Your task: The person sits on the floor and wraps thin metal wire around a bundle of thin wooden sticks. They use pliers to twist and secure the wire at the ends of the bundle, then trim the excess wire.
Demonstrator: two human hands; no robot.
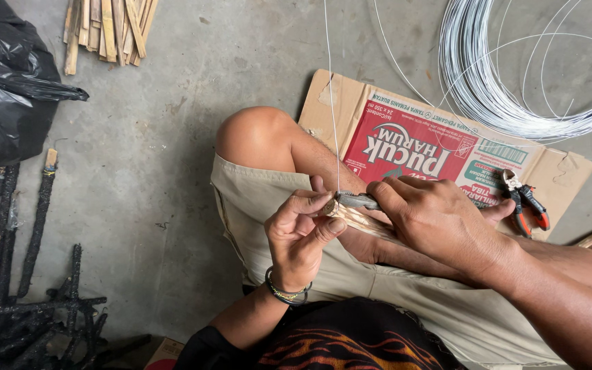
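Bamboo sticks (pixel 361 220) — a small bundle held over the person's lap, wrapped near one end by thin wire (pixel 332 103) rising out of view. Left hand (pixel 299 236) pinches the bundle's end; right hand (pixel 440 219) grips its middle. Pliers (pixel 525 202) lie on flattened cardboard (pixel 563 171) — wire coil (pixel 508 75) beyond

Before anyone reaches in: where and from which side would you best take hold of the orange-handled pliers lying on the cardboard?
Probably grip the pliers by the two orange handles, coming from above on the right side. They lie flat on the cardboard with that end pointing down-right and free, while the metal head points up-left.
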